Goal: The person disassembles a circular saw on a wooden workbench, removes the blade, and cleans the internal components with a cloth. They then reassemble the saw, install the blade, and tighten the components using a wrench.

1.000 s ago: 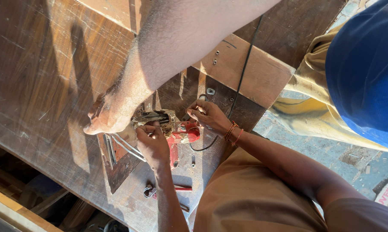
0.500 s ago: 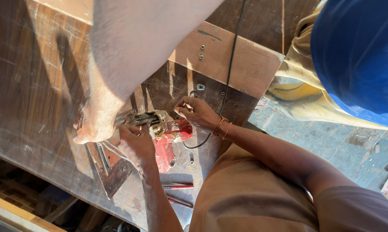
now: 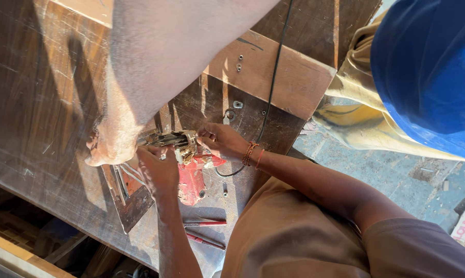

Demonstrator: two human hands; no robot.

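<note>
Not much elbow room here: dark wooden board [image 3: 32, 103] filling the left side, near edge running diagonally down toward the bottom, paler wood panel [image 3: 289, 77] ending in a corner on the right, dusty concrete floor [image 3: 397, 170] past that. Right hand [image 3: 108, 146] planted on the board, fingers curled under; can't tell if gripping anything or just pressing down. Left hand out of view. Red power tool [image 3: 191, 180] lying on the board just to the right of that hand, close but not touching as far as visible. Looks scuffed and sawdusty, red body with a grimy metal front end pointing at the right hand. Clamped between a co-worker's two hands, one [image 3: 160, 172] on the near side, the other [image 3: 222, 141] on the far side with a beaded bracelet [image 3: 249, 153]. Black cord [image 3: 269, 87] trailing up and away. Metal square [image 3: 132, 203] flat below the right hand, two red pencils [image 3: 204, 224] loose just below the tool.
</note>
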